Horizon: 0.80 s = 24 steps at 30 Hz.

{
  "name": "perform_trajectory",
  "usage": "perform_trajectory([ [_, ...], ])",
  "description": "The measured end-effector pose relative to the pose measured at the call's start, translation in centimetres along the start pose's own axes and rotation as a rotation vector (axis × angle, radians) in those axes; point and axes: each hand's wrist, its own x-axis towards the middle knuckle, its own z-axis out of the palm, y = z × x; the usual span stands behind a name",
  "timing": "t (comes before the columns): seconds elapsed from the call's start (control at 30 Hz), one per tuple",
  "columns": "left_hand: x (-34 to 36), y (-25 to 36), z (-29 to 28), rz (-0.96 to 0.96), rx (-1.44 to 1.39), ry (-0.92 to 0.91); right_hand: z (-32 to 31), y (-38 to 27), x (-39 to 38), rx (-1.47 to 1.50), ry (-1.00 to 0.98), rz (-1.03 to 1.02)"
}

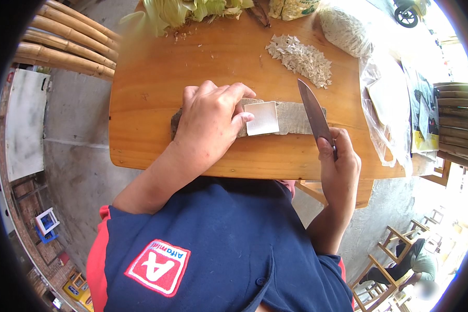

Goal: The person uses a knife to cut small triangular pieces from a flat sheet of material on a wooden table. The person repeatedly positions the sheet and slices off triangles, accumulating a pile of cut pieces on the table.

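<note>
My left hand is over the left part of a worn wooden board on the table. Its thumb and forefinger are apart, and the thumb tip touches the left edge of a thin white square piece lying on the board. The other fingers are bent, their tips hidden. To the right, my right hand is closed around the handle of a knife. The blade slants up and left across the board's right end, apart from the white square. Beyond the board lies a pile of small pale triangular pieces.
On the wooden table, pale green husks or leaves lie at the far edge. A filled clear bag stands far right, with a plastic bag below it. Bamboo slats stand left; a person is among wooden stools at lower right.
</note>
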Motion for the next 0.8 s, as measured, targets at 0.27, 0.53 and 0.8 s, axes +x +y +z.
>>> perform_trajectory([
  [0.27, -2.9, -0.5, 1.3, 0.288, 0.13, 0.222, 0.9, -2.1, -1.4, -0.025, -0.084, -0.088],
  [0.53, -5.6, -0.3, 3.3, 0.271, 0.229, 0.143, 0.3, -2.5, 1.0, -0.413, -0.126, -0.385],
  [0.8, -5.7, -0.4, 3.8, 0.236, 0.16, 0.167, 0.7, -2.4, 1.0, -0.456, -0.221, -0.395],
])
